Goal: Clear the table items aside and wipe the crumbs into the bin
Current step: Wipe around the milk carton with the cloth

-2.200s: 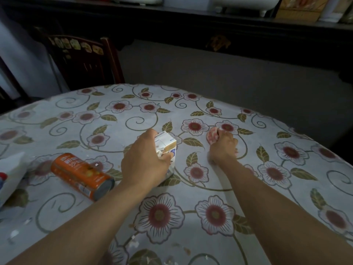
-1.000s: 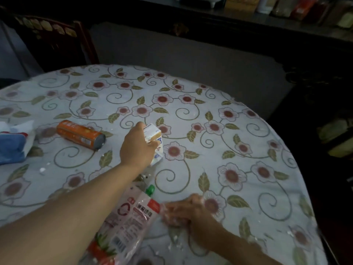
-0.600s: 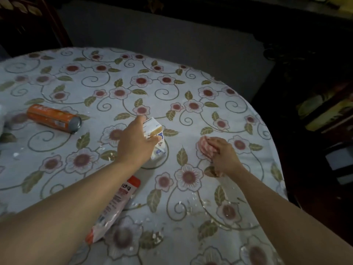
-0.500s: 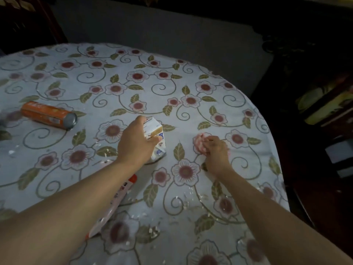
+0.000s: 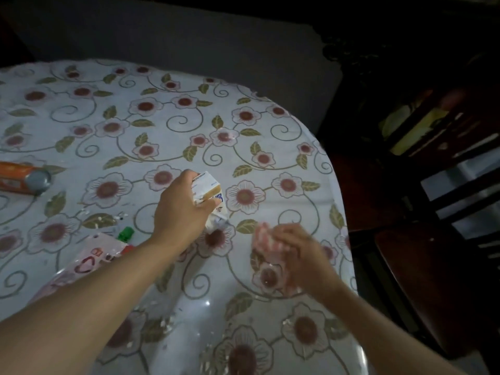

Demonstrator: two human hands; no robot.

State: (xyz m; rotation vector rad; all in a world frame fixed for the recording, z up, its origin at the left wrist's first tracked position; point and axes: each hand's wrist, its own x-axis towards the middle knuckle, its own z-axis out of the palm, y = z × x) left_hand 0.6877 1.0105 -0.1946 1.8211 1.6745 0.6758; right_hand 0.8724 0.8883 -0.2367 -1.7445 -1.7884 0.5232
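Observation:
My left hand (image 5: 181, 212) grips a small white and tan drink carton (image 5: 212, 194) standing on the flowered tablecloth (image 5: 151, 125). To its right, my right hand (image 5: 300, 255) is blurred and presses a pink and white cloth (image 5: 263, 238) onto the table. White crumbs (image 5: 162, 324) lie scattered near the front of the table and beside my left forearm. No bin is in view.
An orange can (image 5: 23, 178) lies on its side at the left edge. A pink pouch with a green cap (image 5: 94, 257) lies under my left forearm. The table's right rim (image 5: 342, 212) drops to a dark floor, with a dark wooden chair (image 5: 433, 280) beside it.
My right hand with the cloth has slid toward me and slightly right, now blurred. The left hand stays on the carton. The view has shifted, showing the pouch's green cap.

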